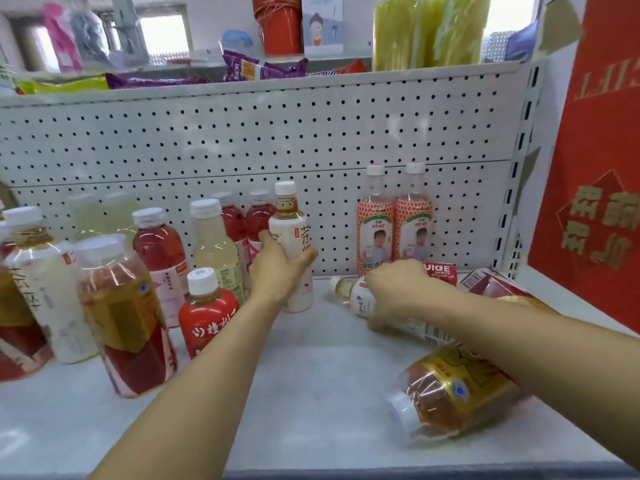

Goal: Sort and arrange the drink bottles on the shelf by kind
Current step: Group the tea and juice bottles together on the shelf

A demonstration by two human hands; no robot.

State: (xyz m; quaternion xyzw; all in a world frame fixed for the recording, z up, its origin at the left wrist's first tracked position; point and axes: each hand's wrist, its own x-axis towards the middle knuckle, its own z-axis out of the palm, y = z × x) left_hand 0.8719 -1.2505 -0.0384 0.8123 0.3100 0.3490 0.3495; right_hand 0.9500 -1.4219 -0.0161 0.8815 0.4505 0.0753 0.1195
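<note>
pegboard (242, 140) = reference, shelf deck (311, 393) runs under it. against it, right side: 2 tall strawberry-print bottles (375, 230), upright, side by side. in front of it, left of centre: 3 pink-red bottles (160, 247), with 1 red-label bottle (207, 317) further out. well out from it, right front: 1 gold-label amber bottle (450, 393) on its side. left hand (277, 268) wraps 1 white tea bottle (294, 233), upright, near the pegboard. right hand (398, 285): fingers curled over 1 lying white bottle (358, 299), just out from the strawberry pair.

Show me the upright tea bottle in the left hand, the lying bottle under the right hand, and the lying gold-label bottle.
upright tea bottle (292, 230): head view, white label.
lying white-label bottle (360, 301): head view, label near neck.
lying gold-label bottle (446, 379): head view, gold label.
</note>
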